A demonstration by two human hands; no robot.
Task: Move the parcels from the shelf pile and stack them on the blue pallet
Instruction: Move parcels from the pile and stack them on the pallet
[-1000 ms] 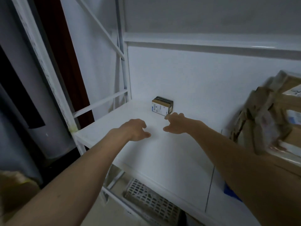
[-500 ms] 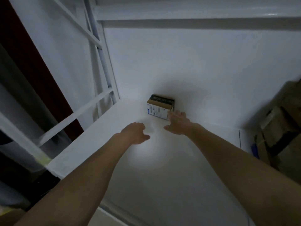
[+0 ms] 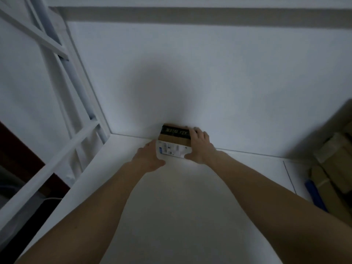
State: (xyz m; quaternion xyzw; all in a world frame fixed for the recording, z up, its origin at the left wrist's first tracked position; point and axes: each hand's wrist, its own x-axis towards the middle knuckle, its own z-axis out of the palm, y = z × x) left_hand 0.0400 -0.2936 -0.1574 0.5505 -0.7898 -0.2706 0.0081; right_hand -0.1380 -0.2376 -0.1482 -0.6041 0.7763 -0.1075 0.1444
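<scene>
A small cardboard parcel (image 3: 174,141) with black tape on top and a white label on its front stands at the back of the white shelf (image 3: 181,202), against the rear wall. My right hand (image 3: 200,144) grips its right end, fingers over the top edge and thumb on the front face. My left hand (image 3: 149,156) lies against the parcel's left end, with its fingers hidden behind the box. The parcel rests on the shelf. The blue pallet is out of view.
A pile of brown cardboard parcels (image 3: 335,168) fills the shelf's right end, with a blue item (image 3: 314,195) at its foot. White shelf posts and cross braces (image 3: 62,115) stand at the left. An upper shelf beam (image 3: 190,15) runs overhead.
Both hands have reached further back across the shelf. The right hand now holds the parcel's right end and the left hand has arrived at its left end. The view has moved closer.
</scene>
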